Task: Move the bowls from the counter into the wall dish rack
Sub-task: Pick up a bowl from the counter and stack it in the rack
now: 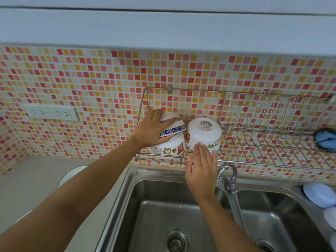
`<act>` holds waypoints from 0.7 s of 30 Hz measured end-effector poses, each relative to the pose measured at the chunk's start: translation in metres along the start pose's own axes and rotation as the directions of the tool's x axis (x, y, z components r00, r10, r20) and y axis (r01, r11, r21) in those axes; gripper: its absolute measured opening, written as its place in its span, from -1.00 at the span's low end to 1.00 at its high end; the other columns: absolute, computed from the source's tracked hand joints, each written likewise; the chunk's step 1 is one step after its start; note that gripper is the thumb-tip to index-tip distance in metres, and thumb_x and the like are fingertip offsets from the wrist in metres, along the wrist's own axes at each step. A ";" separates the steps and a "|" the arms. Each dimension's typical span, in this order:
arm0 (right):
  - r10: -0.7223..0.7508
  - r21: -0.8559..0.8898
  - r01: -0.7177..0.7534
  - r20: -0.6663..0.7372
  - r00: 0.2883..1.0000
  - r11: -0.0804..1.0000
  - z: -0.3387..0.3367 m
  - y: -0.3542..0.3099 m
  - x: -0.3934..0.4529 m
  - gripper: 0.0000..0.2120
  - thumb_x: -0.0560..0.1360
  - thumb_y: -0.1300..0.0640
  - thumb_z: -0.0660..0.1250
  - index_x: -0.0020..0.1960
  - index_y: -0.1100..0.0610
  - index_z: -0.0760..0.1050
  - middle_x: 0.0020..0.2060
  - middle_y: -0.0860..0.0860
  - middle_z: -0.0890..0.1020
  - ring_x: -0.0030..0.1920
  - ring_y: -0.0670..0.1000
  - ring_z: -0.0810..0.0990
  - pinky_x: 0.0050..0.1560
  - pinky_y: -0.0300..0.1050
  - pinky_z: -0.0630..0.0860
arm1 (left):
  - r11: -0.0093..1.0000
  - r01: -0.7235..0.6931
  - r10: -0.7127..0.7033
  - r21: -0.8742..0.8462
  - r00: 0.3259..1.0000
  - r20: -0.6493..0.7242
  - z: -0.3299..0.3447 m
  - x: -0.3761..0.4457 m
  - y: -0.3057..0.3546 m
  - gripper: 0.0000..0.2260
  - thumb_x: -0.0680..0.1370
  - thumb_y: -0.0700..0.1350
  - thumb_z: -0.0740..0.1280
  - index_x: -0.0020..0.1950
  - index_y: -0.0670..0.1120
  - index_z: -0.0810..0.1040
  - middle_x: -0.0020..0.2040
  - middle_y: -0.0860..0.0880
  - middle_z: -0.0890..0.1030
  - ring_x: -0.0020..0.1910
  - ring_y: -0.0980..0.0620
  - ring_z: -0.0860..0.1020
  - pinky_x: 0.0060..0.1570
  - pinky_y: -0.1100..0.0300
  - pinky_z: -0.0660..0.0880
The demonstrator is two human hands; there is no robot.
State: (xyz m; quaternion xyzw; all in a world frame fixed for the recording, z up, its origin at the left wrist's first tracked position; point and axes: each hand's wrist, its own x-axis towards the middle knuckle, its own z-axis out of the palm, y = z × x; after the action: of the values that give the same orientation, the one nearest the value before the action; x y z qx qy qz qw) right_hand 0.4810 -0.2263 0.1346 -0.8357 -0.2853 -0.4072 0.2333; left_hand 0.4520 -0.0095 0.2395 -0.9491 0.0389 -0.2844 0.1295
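Mosaic tiles behind, a double sink (pixel 138 180) below, and the wall dish rack (pixel 272 157) hangs between. The left hand (pixel 149 130) grips a blue-flowered bowl (pixel 172 127), seating it upside down on a cartoon bowl (pixel 169 148) so it drains. The right hand (pixel 201 171), fingers (pixel 201 149) straight, steadies another inverted bowl (pixel 203 133) just right. Two white rims show on the worktop (pixel 36 179), near left.

The wall dish rack (pixel 236 124) hangs on the wall above the sink (pixel 163 206). In its left end three bowls sit upside down: the flower-band bowl (pixel 172 127) lies on the cartoon bowl (pixel 169 148), and the label-bottom bowl (pixel 203 133) stands just right of them. The left hand (pixel 151 130) rests on the stacked pair; the right hand (pixel 201 170) touches the right bowl from the front. The faucet (pixel 232 179) stands below the rack, between the two basins.
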 end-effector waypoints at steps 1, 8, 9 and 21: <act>0.001 -0.005 -0.001 0.009 1.000 1.000 0.000 0.000 0.000 -0.55 0.62 0.00 0.07 0.31 0.27 0.49 0.27 0.16 0.57 0.34 0.12 0.49 0.53 0.02 0.03 | 1.000 -0.014 0.014 0.004 1.000 0.014 0.001 -0.001 0.001 -0.46 0.56 0.27 0.09 0.43 0.00 0.38 0.11 -0.31 0.48 0.06 -0.24 0.46 0.05 -0.08 0.46; 0.016 -0.012 -0.015 0.044 0.999 1.000 -0.004 -0.001 0.000 -0.56 0.61 0.00 0.09 0.30 0.26 0.50 0.26 0.15 0.58 0.34 0.11 0.49 0.49 0.12 0.16 | 0.999 -0.025 0.024 0.022 0.997 0.069 -0.001 -0.007 0.008 -0.36 0.50 0.39 0.06 0.46 0.05 0.31 0.20 -0.29 0.45 0.14 -0.22 0.45 0.16 -0.11 0.43; 0.017 -0.013 -0.017 0.046 0.999 1.000 -0.004 -0.001 0.001 -0.56 0.61 0.00 0.09 0.30 0.26 0.51 0.26 0.14 0.58 0.34 0.11 0.49 0.49 0.12 0.17 | 1.000 -0.023 0.023 0.003 0.997 0.076 -0.002 -0.008 0.009 -0.34 0.48 0.41 0.08 0.46 0.05 0.29 0.21 -0.29 0.43 0.15 -0.22 0.44 0.16 -0.12 0.44; 0.026 -0.017 -0.025 0.057 0.998 1.000 -0.004 -0.001 0.000 -0.54 0.63 -0.01 0.06 0.30 0.26 0.51 0.26 0.14 0.58 0.34 0.10 0.49 0.49 0.12 0.17 | 0.996 -0.011 0.028 -0.091 0.983 0.183 -0.007 -0.016 0.015 -0.12 0.34 0.40 0.33 0.51 -0.05 0.20 0.35 -0.21 0.35 0.30 -0.15 0.37 0.31 -0.03 0.35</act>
State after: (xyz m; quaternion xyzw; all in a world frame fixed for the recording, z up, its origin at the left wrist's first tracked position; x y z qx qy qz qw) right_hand 0.4784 -0.2278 0.1372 -0.8523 -0.2780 -0.3824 0.2235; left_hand 0.4353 -0.0235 0.2325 -0.9757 0.0487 -0.1924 0.0926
